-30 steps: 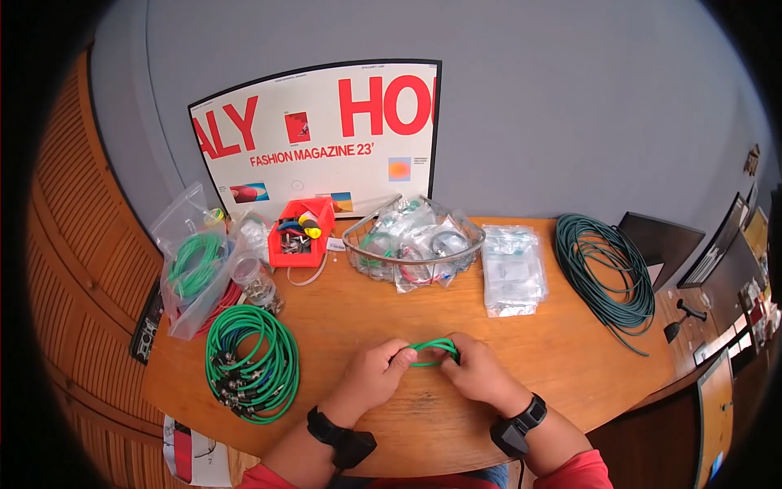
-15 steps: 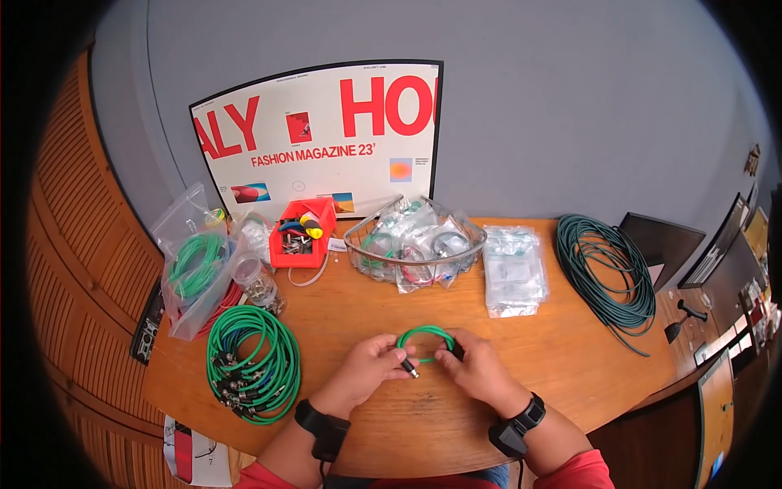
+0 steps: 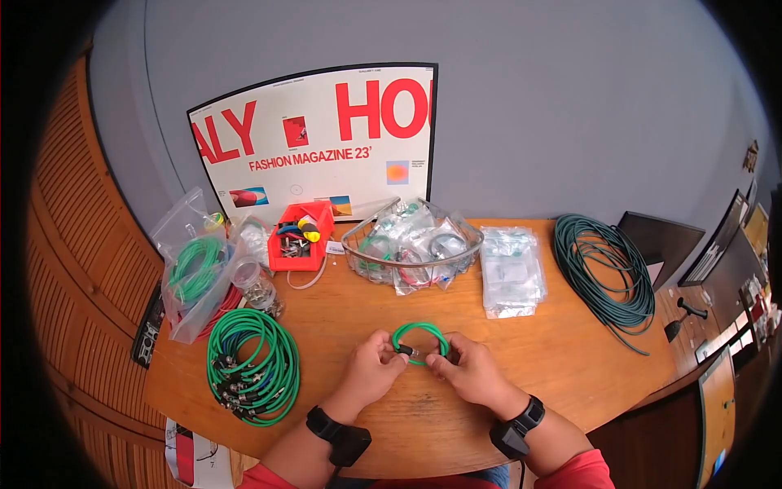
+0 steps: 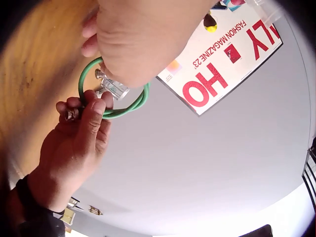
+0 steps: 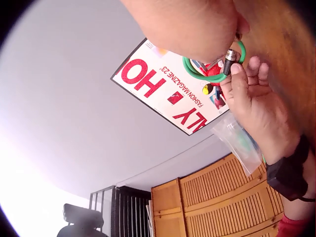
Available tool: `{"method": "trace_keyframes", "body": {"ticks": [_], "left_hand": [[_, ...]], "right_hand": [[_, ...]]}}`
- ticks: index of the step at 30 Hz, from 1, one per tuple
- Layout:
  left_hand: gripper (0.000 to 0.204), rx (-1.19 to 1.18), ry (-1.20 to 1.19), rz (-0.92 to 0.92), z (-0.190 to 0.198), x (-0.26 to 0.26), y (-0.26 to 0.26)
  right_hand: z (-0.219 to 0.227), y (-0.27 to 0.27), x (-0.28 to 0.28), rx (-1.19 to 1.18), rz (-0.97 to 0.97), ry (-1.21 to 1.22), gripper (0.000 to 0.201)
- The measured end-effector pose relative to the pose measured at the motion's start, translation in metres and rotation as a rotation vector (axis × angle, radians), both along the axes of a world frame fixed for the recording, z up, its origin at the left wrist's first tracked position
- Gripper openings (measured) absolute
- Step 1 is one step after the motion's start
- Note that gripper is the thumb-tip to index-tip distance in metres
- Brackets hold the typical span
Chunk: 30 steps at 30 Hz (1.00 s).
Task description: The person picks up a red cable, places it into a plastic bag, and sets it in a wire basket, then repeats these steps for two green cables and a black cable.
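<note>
Between my two hands, over the near part of the table, a short green cable (image 3: pixel 419 326) is bent into a loop. My left hand (image 3: pixel 366 373) pinches its left side between thumb and fingers, right behind a black boot with a silver metal connector (image 5: pixel 231 54). On the other side my right hand (image 3: pixel 479 373) pinches the cable with thumb and fingertips. Another metal connector (image 4: pixel 71 114) pokes out by the right hand's fingers in the left wrist view. Left of the hands lies a stack of coiled green cables (image 3: pixel 285 346) with black and silver ends.
Along the back stand a red bin (image 3: pixel 297 261) with tools, a wire basket (image 3: pixel 411 265) of bagged parts and a monitor (image 3: pixel 314 175). Flat clear bags (image 3: pixel 513 273) and a dark cable coil (image 3: pixel 595 269) lie right. A plastic bag (image 3: pixel 191 285) and a jar (image 3: pixel 259 289) sit left.
The cable has opened from a flattened bundle into a rounder loop. Its connector end has come into sight at my left fingers and swung from pointing down toward the right.
</note>
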State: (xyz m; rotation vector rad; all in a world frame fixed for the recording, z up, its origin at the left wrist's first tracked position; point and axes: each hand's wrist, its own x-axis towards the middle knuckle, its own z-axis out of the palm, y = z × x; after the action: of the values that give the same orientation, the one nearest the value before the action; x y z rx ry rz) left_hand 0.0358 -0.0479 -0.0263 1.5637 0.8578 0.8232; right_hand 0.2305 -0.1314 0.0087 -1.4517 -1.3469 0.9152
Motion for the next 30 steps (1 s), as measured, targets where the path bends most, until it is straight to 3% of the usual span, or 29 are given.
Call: {"method": "trace_keyframes", "body": {"ticks": [4, 6, 15, 24, 30], "left_hand": [[0.026, 0.044, 0.013, 0.011, -0.001, -0.001, 0.002], [0.026, -0.240, -0.200, -0.059, 0.008, -0.002, 0.001], [0.022, -0.291, -0.273, -0.158, 0.014, -0.004, 0.003], [0.023, -0.522, -0.391, -0.217, 0.020, -0.011, 0.005], [0.021, -0.372, -0.295, -0.193, 0.022, -0.011, 0.005]], "right_hand": [[-0.007, 0.002, -0.001, -0.016, 0.050, 0.065, 0.025], [-0.008, 0.002, -0.002, -0.031, 0.039, 0.153, 0.026], [-0.004, 0.006, 0.005, -0.082, 0.095, 0.356, 0.021], [-0.003, 0.004, 0.003, -0.056, 0.068, 0.347, 0.024], [-0.001, 0.004, 0.004, -0.066, 0.112, 0.382, 0.024]]}}
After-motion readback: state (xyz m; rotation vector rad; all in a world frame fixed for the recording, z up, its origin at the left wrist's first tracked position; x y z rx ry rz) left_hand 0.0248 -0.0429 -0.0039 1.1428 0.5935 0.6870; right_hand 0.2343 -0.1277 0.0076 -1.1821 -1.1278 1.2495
